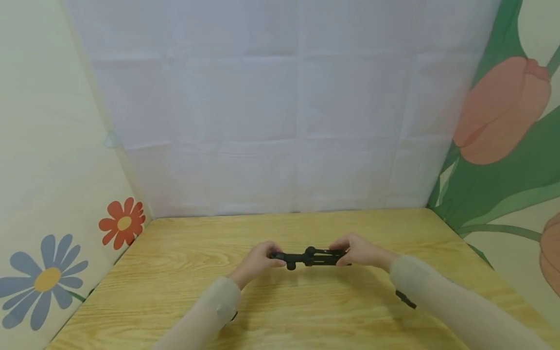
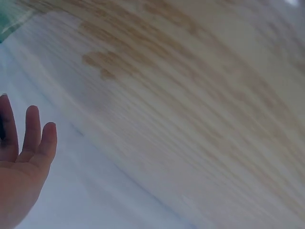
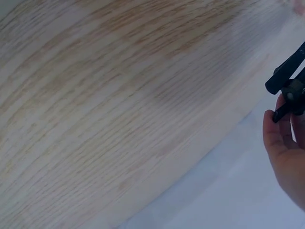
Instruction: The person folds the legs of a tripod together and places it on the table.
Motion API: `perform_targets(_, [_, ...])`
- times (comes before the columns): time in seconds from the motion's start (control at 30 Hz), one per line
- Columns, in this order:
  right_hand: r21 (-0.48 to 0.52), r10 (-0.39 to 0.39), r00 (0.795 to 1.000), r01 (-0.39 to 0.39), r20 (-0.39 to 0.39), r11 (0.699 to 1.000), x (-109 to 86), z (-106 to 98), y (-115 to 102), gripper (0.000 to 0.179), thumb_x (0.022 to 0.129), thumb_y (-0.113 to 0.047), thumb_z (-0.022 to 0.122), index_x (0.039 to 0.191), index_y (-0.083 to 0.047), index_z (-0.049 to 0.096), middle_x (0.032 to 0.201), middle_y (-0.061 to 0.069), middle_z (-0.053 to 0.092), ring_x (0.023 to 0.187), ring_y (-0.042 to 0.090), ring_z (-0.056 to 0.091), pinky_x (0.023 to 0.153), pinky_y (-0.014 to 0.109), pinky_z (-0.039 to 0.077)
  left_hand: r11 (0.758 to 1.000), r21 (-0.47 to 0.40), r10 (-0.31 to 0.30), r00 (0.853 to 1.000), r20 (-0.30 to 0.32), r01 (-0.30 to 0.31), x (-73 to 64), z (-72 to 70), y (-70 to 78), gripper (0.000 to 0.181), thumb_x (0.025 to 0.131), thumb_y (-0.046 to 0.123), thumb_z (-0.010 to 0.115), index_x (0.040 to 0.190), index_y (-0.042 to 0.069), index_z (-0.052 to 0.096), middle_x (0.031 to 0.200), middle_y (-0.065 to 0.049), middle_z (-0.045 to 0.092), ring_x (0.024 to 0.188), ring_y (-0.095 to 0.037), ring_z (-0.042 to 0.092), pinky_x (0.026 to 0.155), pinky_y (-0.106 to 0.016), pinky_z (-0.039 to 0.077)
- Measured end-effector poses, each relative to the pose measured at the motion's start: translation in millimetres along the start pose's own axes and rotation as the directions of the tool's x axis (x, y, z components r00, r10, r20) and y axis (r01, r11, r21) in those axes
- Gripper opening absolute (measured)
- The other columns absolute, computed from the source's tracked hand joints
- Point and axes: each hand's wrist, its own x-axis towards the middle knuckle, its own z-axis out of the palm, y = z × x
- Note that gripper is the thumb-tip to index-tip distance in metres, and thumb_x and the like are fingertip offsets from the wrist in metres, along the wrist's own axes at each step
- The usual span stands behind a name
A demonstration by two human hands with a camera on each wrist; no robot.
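A small black tripod (image 1: 311, 257) with folded legs and a round knob is held level above the table between both hands. My left hand (image 1: 259, 261) pinches its head end, while the right hand (image 1: 360, 252) grips the ends of the legs. In the right wrist view, dark leg tips (image 3: 282, 80) jut past the fingers of the right hand (image 3: 288, 157) at the right edge. Only part of the left hand (image 2: 26, 167) shows in the left wrist view, several fingers extended; the tripod is nearly all cut off there.
The wood-grain table (image 1: 183, 287) runs back to a creased white cloth (image 1: 262, 107). Flower-printed panels stand at the left (image 1: 52, 146) and right (image 1: 516, 194). A black wrist piece (image 1: 406, 299) shows under the right sleeve.
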Motion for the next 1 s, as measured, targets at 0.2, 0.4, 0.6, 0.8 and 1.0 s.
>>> perform_targets(0.2, [-0.038, 0.019, 1.000, -0.020, -0.019, 0.999, -3.9, 1.1, 3.3, 0.050, 0.079, -0.001, 0.081, 0.124, 0.011, 0.064, 0.127, 0.024, 0.066, 0.118, 0.042, 0.061, 0.102, 0.055, 0.048, 0.998, 0.052, 0.022, 1.000, 0.019, -0.023, 3.6, 5.5, -2.4, 0.019, 0.085, 0.008, 0.079, 0.099, 0.003, 0.067, 0.091, -0.003, 0.067, 0.081, -0.016, 0.055, 0.071, -0.031, 0.046])
perform_targets(0.4, [-0.049, 0.010, 1.000, -0.012, -0.026, 0.999, -4.9, 1.6, 6.1, 0.050, 0.079, 0.000, 0.080, 0.124, 0.011, 0.063, 0.127, 0.025, 0.065, 0.119, 0.043, 0.060, 0.101, 0.055, 0.048, 0.993, 0.098, 0.061, 0.998, 0.030, -0.064, 4.6, 8.3, -3.6, 0.019, 0.084, 0.007, 0.080, 0.097, 0.005, 0.067, 0.093, -0.005, 0.069, 0.083, -0.017, 0.056, 0.073, -0.033, 0.047])
perform_targets(0.6, [-0.071, -0.011, 0.999, 0.009, -0.037, 0.997, -3.6, 4.1, 10.8, 0.048, 0.077, 0.001, 0.080, 0.121, 0.011, 0.065, 0.123, 0.025, 0.067, 0.115, 0.043, 0.061, 0.100, 0.056, 0.049, 0.995, 0.069, 0.072, 0.995, 0.064, -0.076, 6.1, 9.3, -6.9, 0.020, 0.085, 0.004, 0.078, 0.101, 0.003, 0.068, 0.096, -0.009, 0.071, 0.082, -0.016, 0.058, 0.072, -0.031, 0.048])
perform_targets(0.8, [-0.052, 0.007, 0.999, -0.009, -0.043, 0.999, -1.9, 8.1, 17.7, 0.044, 0.077, -0.001, 0.081, 0.119, 0.007, 0.068, 0.122, 0.022, 0.069, 0.114, 0.039, 0.062, 0.099, 0.056, 0.049, 0.998, 0.007, 0.061, 0.992, 0.112, -0.062, 5.3, 6.2, -10.8, 0.024, 0.086, -0.002, 0.074, 0.109, -0.001, 0.068, 0.103, -0.015, 0.073, 0.093, -0.021, 0.065, 0.082, -0.037, 0.052])
perform_targets(1.0, [-0.018, 0.015, 0.999, -0.016, -0.043, 1.000, -0.2, 8.5, 21.5, 0.045, 0.077, 0.001, 0.080, 0.119, 0.010, 0.067, 0.120, 0.024, 0.069, 0.111, 0.038, 0.064, 0.098, 0.055, 0.050, 0.999, -0.020, 0.029, 0.992, 0.124, -0.026, 9.2, 5.0, -13.9, 0.027, 0.084, -0.002, 0.076, 0.110, -0.001, 0.070, 0.102, -0.014, 0.074, 0.088, -0.018, 0.065, 0.077, -0.032, 0.051])
